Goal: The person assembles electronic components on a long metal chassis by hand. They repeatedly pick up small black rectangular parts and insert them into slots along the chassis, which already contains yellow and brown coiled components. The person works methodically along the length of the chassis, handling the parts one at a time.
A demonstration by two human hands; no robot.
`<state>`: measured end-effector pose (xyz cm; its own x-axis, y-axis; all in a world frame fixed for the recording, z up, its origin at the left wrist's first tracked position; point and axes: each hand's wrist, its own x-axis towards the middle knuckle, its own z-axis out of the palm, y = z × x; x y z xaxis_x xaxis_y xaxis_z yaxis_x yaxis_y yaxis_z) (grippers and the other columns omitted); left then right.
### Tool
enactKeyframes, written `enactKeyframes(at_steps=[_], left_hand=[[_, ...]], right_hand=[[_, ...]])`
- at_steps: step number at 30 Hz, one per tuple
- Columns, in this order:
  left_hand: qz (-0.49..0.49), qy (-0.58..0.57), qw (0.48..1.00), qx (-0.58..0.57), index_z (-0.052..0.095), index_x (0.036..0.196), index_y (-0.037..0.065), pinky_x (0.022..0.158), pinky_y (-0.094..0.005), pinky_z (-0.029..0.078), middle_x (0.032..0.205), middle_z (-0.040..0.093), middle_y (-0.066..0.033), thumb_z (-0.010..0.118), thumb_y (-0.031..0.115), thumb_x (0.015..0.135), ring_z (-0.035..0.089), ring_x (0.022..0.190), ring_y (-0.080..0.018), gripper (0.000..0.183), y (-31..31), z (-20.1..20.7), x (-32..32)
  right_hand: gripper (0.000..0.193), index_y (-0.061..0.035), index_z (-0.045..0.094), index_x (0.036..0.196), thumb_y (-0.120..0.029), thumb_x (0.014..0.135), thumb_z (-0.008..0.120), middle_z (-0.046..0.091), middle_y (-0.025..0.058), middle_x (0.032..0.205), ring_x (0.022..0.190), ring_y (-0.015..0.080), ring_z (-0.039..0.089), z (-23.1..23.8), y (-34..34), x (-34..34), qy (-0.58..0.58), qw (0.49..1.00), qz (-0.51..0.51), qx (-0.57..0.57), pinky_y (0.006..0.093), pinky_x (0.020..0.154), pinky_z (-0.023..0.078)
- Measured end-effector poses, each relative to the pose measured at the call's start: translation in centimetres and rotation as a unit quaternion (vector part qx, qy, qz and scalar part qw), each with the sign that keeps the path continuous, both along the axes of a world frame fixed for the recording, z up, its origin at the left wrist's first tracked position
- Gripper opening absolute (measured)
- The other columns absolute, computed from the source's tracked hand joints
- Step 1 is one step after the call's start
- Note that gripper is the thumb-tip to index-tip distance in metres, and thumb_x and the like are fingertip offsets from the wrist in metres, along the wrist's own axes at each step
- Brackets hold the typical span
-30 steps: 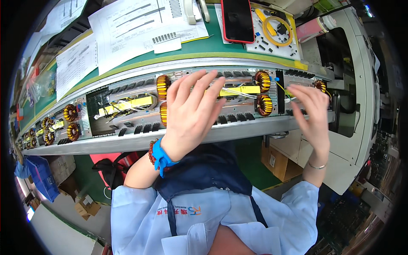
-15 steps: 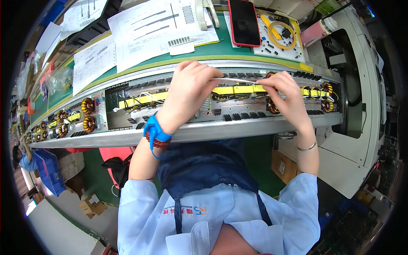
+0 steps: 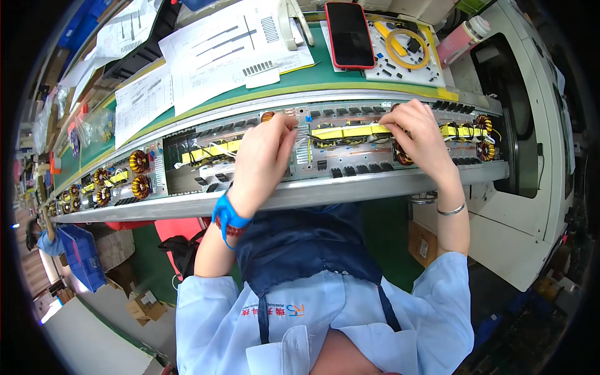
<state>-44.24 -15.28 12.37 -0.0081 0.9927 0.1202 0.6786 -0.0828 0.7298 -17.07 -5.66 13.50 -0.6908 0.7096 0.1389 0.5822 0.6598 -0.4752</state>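
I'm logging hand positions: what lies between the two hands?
In the head view, a long yellow component lies between the left hand and right hand.

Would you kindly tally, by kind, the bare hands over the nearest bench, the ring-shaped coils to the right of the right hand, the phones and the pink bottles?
Hands (left hand, right hand): 2
Ring-shaped coils: 2
Phone: 1
Pink bottle: 1
Total: 6

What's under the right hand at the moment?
Partly showing past the lower-left edge of the right hand is a wire coil; a yellow-taped bar runs up toward the fingers. Whatever lies directly beneath is covered.
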Motion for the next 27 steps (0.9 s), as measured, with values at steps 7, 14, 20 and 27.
enactKeyframes(at_steps=[7,14,20,27], left_hand=[[-0.085,0.044,0.978,0.184,0.062,0.094,0.005,0.074,-0.0374,0.044,0.090,0.063,-0.0099,0.070,0.002,0.077,0.058,0.084,-0.0279,0.019,0.6,1.8,4.3],[-0.203,0.102,0.965,0.127,0.063,0.091,0.004,0.073,-0.0394,0.042,0.083,0.060,-0.0087,0.069,0.012,0.076,0.054,0.080,-0.0291,0.018,4.2,0.1,9.2],[-0.323,0.003,0.945,0.056,0.063,0.083,0.001,0.070,-0.0354,0.047,0.074,0.061,-0.0106,0.068,0.009,0.079,0.059,0.073,-0.0243,0.010,10.7,-0.1,10.0],[-0.328,-0.092,0.914,-0.219,0.059,0.086,0.002,0.060,-0.0267,0.044,0.072,0.057,-0.0027,0.076,0.033,0.081,0.050,0.067,-0.0085,0.036,15.0,-2.5,9.9]], right_hand=[[0.012,-0.0068,0.067,0.091,-0.006,0.079,0.064,0.059,0.0013,0.087,0.090,0.0192,0.052,0.6,-0.1,2.5,-0.004,1.000,0.009,-0.012,0.0323,0.082,0.035],[0.014,-0.0084,0.069,0.090,-0.004,0.077,0.065,0.058,0.0007,0.086,0.090,0.0187,0.052,0.6,-0.6,2.9,-0.002,1.000,-0.005,0.014,0.0324,0.081,0.035],[0.011,-0.0043,0.065,0.088,-0.003,0.076,0.067,0.059,0.0034,0.084,0.088,0.0211,0.054,0.2,-0.6,3.3,0.036,0.999,0.000,0.032,0.0340,0.084,0.038],[0.007,-0.0039,0.062,0.082,-0.004,0.078,0.068,0.059,0.0045,0.083,0.086,0.0227,0.055,-0.8,-1.4,3.9,0.046,0.998,-0.040,0.033,0.0355,0.084,0.039]])
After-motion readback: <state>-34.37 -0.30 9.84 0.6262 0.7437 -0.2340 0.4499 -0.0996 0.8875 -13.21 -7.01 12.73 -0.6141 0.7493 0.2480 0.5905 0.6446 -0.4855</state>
